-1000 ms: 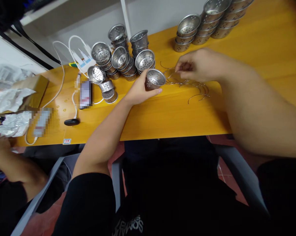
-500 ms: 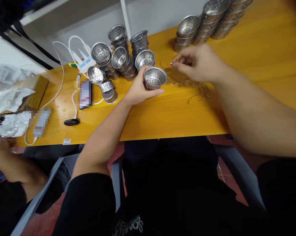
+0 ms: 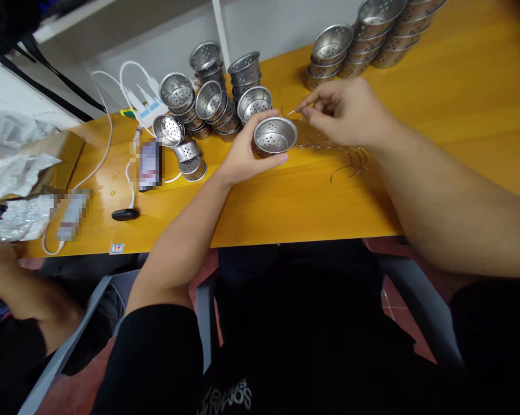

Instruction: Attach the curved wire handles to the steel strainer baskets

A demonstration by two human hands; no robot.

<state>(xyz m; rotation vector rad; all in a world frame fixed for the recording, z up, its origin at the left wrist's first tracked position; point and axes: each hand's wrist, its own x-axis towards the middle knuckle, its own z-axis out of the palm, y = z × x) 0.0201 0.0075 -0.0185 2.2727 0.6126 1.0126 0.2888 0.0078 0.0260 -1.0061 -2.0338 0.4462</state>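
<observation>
— Hands: what is held?
— A perforated steel cup [image 3: 274,136] is gripped by the left hand [image 3: 242,158] just above the tabletop [image 3: 285,202]; a thin wire [image 3: 293,112] is pinched by the right hand [image 3: 346,112].
— Handling?
— The cup is judged light, stiff and slick, best taken by its wall; the wire, springy.

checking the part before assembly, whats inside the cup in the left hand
The perforated metal cup in the left hand looks empty: only its holed bottom shows. The near inner wall is hidden by the rim.

Phone [image 3: 150,164], charger [image 3: 145,104], foil [image 3: 20,173]
</observation>
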